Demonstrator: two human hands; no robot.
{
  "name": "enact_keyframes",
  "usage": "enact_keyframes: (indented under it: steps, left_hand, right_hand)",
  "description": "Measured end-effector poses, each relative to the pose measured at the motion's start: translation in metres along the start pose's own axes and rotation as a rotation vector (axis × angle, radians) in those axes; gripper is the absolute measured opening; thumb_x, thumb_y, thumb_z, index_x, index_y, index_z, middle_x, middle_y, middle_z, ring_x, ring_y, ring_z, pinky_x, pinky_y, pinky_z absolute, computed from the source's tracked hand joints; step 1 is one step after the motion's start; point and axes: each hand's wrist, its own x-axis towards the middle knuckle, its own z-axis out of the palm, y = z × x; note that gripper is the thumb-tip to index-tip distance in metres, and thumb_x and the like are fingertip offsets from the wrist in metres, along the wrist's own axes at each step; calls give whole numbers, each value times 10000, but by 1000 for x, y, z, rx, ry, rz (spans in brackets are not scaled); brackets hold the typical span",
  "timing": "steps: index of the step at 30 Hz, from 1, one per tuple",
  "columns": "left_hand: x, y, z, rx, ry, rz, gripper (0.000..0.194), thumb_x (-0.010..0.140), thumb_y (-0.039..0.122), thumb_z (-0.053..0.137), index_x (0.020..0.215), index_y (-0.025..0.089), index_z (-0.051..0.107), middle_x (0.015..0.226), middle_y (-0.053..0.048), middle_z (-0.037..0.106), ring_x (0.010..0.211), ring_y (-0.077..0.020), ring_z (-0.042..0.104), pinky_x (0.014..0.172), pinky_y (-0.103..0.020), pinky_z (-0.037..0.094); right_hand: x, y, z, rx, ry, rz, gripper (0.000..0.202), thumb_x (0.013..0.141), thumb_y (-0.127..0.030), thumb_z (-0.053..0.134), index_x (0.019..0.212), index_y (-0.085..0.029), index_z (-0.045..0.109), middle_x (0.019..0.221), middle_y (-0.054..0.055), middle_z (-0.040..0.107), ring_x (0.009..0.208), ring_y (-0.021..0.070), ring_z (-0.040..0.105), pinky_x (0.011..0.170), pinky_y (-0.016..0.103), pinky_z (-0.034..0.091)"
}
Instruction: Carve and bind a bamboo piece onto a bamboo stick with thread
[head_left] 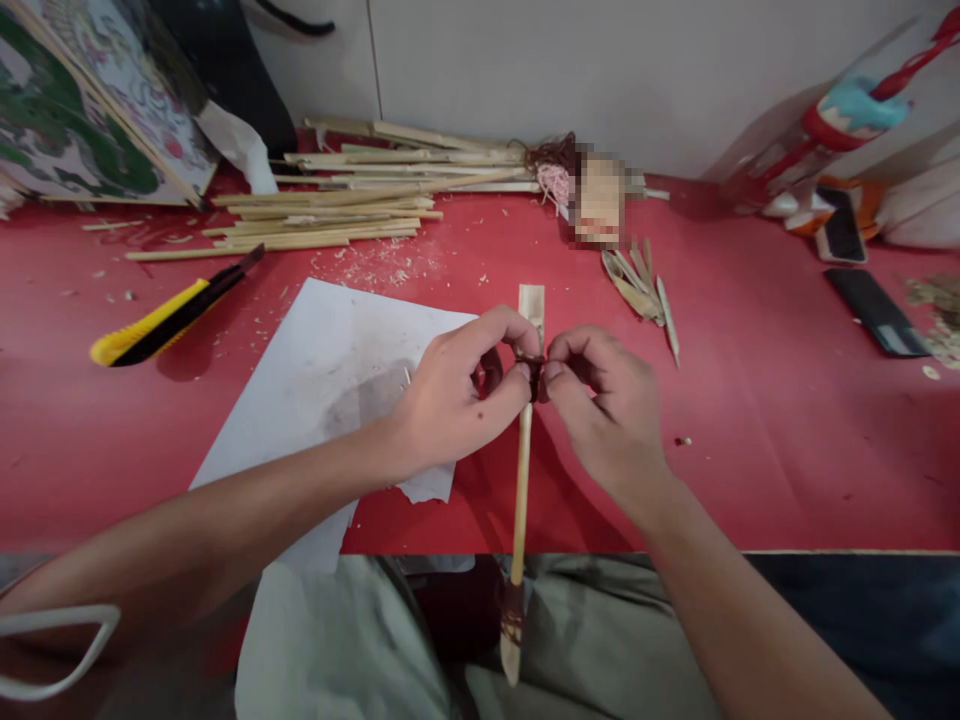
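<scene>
A slim pale bamboo stick (522, 500) lies over the table's front edge, its pointed lower end wrapped in brown cord (511, 612). Near its upper end, dark brown cord (535, 378) goes round the stick below a flat, wider bamboo tip (532, 303). My left hand (469, 385) pinches the wrapped part from the left, thumb and index finger at the cord. From the right, my right hand (611, 410) has its thumb and index finger pressed together on the cord right beside the stick.
White paper (300, 370) lies under my left forearm on the red table (757, 400). A yellow-black cutter (176, 310) is at the left. Bamboo sticks (322, 222) lie behind. Bamboo pieces (637, 285) and a black flat object (877, 310) are to the right.
</scene>
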Motion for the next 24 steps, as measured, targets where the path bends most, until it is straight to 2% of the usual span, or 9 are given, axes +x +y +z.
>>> enact_keyframes:
  steps: [5,9,14,18,24]
  left_hand:
    - [-1,1,1,-1,-3,11,198,821,73,569,949,224,559,743,53,569,564,-62,446,522,-210,395]
    - [-1,1,2,-33,-23,12,222,801,52,557,937,226,529,714,60,543,552,-65,419,523,-218,387]
    - [-2,2,2,-95,-56,-22,233,809,44,534,944,231,499,745,48,548,574,-76,470,529,-235,387]
    - [-2,1,2,-111,-55,-42,244,812,36,523,949,237,496,741,51,537,578,-79,473,536,-245,379]
    - [0,-1,4,-186,-20,-86,209,817,50,515,922,230,498,769,37,502,616,-83,476,553,-249,384]
  right_hand:
    - [1,-2,1,163,-60,130,131,862,-139,530,770,-231,550,668,-30,531,622,139,514,586,303,405]
    - [2,-1,5,448,-115,241,135,809,-127,504,730,-228,545,655,-30,502,604,131,488,566,287,396]
    - [5,-7,8,656,-155,381,99,757,-163,517,679,-223,525,652,-23,463,582,123,453,513,264,380]
    - [6,-6,9,632,-143,360,93,766,-174,522,690,-226,516,653,-27,457,581,122,456,524,270,376]
    - [4,-2,4,331,-93,211,128,801,-126,507,726,-229,517,636,-35,480,615,134,462,587,302,349]
